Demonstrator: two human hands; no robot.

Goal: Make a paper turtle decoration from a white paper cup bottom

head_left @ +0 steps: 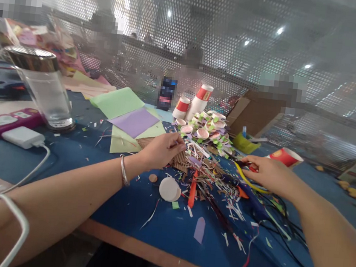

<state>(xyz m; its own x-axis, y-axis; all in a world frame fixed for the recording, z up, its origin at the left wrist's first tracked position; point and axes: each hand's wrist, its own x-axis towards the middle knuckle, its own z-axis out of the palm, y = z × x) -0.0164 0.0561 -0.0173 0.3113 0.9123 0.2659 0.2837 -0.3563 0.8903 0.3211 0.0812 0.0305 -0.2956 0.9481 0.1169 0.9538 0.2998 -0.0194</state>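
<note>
My left hand [163, 150], with a bangle at the wrist, is closed in a pinch above a brown corrugated cardboard piece [180, 161]. What its fingertips grip is hidden. On the right, my right hand [265, 171] is wrapped round red-handled scissors [252, 168], their dark end pointing left. Between the hands spreads a heap of paper shreds [213, 178]. Behind it stands a pile of small paper-cup rounds [203, 133] with green and purple paper bits. A white disc [169, 189] and an orange strip [193, 189] lie nearer to me.
Green paper [119, 101] and purple paper [135, 121] lie left of centre. A glass bottle [46, 92] and a white charger [23, 137] stand far left. Paper cups [197, 103], a phone [166, 93] and a cardboard box [254, 114] are behind. A blue-handled tool [255, 205] and cables lie right.
</note>
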